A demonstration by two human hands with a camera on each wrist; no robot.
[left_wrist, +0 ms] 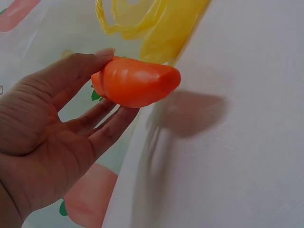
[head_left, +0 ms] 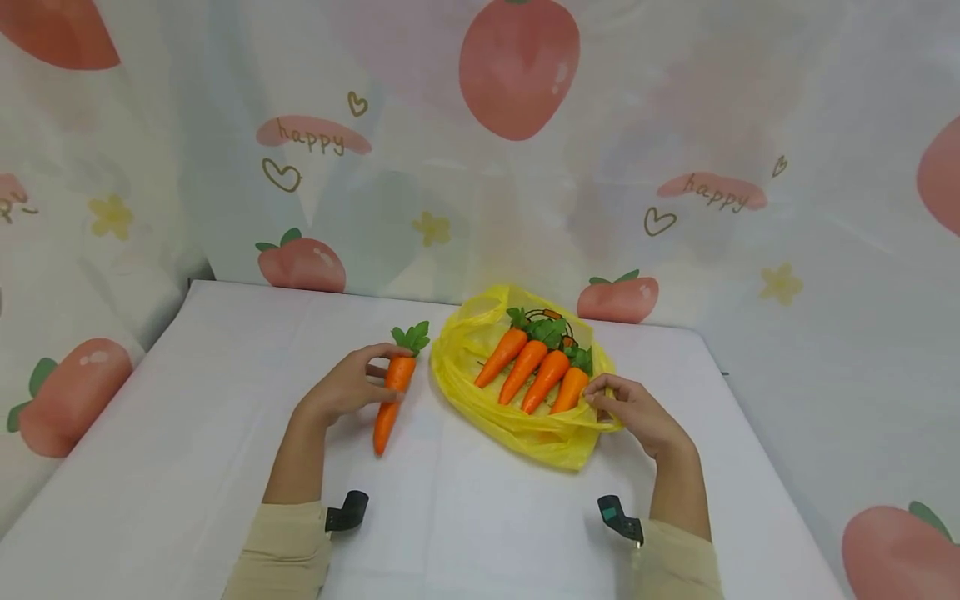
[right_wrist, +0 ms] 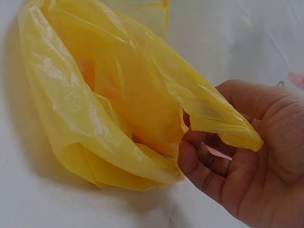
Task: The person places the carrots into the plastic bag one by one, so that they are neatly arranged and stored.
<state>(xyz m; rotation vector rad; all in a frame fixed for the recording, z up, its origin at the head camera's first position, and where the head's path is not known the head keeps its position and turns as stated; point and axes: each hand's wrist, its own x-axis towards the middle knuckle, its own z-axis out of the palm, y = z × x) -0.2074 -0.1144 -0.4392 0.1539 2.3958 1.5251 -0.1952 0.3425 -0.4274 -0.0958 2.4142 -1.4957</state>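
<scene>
My left hand (head_left: 341, 390) grips an orange carrot (head_left: 386, 421) with a green leafy top, its tip pointing toward me. In the left wrist view the thumb and fingers hold the carrot (left_wrist: 142, 84) from opposite sides, and it casts a shadow on the white surface. To its right lies a yellow plastic bag (head_left: 459, 367), mouth spread wide, with several more carrots (head_left: 525, 367) side by side in it. The right hand (head_left: 647, 414) pinches the bag's rim at its right side. In the right wrist view the yellow plastic (right_wrist: 61, 109) hides most of what is inside.
Dark loops with orange pieces (head_left: 551, 315) show among the leaves at the back of the bag. A white cloth (head_left: 480, 533) covers the table. Behind it hangs a printed curtain (head_left: 420, 167) with fruit and "happy" lettering. Each wrist carries a small black camera (head_left: 347, 510).
</scene>
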